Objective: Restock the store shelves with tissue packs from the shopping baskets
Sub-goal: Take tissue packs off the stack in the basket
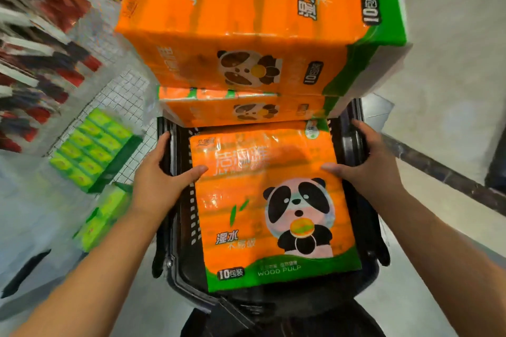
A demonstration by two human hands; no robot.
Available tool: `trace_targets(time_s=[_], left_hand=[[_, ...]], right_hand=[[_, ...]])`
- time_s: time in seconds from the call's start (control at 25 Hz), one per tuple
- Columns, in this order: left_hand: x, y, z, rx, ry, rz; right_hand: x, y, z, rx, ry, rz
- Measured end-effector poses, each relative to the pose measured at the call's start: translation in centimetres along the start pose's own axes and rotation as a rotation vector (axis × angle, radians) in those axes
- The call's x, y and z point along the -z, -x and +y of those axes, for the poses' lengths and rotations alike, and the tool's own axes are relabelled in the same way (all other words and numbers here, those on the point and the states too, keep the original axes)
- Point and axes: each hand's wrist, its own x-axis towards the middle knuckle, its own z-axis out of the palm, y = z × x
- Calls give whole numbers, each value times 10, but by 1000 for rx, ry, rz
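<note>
An orange tissue pack with a panda print (273,205) lies flat on top inside a black shopping basket (356,145). My left hand (164,169) wraps over the basket's left rim, thumb resting on the pack's left edge. My right hand (367,161) holds the right side the same way, thumb on the pack. Just beyond, two more orange tissue packs are stacked: a big top one (254,16) and a lower one (241,109) peeking out beneath it.
A wire-grid shelf (123,107) on the left holds small green tissue packs (93,145), with another green bundle (104,216) lower down. Blurred red and dark goods (41,44) fill the far left. Pale floor lies to the right, crossed by a dark strip (451,178).
</note>
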Motion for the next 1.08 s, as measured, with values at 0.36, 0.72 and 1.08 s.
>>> trace_targets(time_s=[0.36,0.72,1.08], left_hand=[[-80,14,101,-358,-78,-384],[-228,112,210,-671,-209,-802],[-414,298,299,-751,-238,-1145]], right_hand=[[75,131,75,-272,-132,408],[132,289,174,-548,-446,815],[236,421,298,-764,-560,1097]])
